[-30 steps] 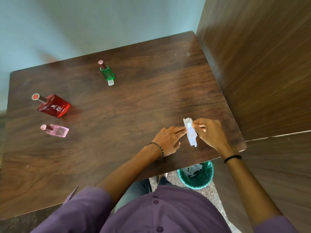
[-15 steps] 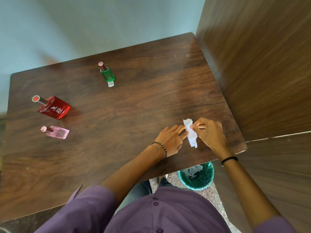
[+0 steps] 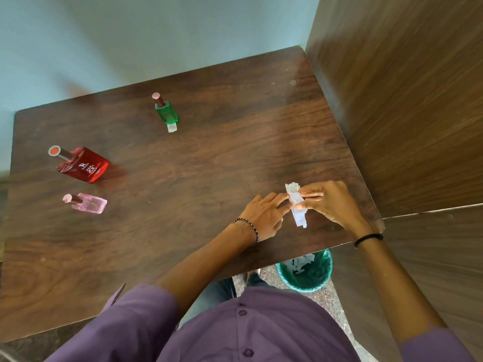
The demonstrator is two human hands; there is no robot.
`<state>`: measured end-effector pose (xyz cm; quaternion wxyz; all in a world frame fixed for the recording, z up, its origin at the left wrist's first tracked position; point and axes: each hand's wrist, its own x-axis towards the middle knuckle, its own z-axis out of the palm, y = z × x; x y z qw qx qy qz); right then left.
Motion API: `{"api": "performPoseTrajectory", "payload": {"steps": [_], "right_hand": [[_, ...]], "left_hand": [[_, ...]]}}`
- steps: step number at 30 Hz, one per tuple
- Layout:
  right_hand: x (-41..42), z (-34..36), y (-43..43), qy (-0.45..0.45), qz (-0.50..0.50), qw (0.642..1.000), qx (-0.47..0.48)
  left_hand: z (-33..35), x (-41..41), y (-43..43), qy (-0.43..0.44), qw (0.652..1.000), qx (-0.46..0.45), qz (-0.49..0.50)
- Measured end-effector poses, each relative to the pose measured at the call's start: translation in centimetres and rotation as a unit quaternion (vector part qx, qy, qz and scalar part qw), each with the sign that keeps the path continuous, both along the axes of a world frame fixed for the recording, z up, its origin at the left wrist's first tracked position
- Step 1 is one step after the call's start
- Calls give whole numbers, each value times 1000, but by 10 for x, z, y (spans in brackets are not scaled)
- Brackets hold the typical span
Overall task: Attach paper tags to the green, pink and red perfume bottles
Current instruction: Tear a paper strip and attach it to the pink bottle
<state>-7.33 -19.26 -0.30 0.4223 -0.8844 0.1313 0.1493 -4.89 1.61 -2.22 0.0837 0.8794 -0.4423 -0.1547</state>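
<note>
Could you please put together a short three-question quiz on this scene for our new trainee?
1. True or false: the green bottle already has a paper tag at its base.
2. Which bottle stands nearest the person's left hand? A) the red bottle B) the pink bottle C) the green bottle
3. Fill in: the right hand pinches a strip of white ____ over the table, while more scraps lie in the green bin below.

Key:
1. True.
2. C; the other two stand farther away, near the table's left edge.
3. Paper; both hands have fingers on it.
</note>
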Motion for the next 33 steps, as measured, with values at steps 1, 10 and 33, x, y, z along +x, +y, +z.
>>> {"api": "performPoseTrajectory", "payload": {"steps": [1,10,33], "right_hand": [[3,0,-2,8,6,1000,2],[18,9,-16,35,63,997,-1],[-18,-23,34,-139,36,990,-6]], "left_hand": [[0,0,0,-1,1000,-3,-1],[1,1,1,-3,1000,-8,-4],[1,1,-10,491,684,-287,457]]}}
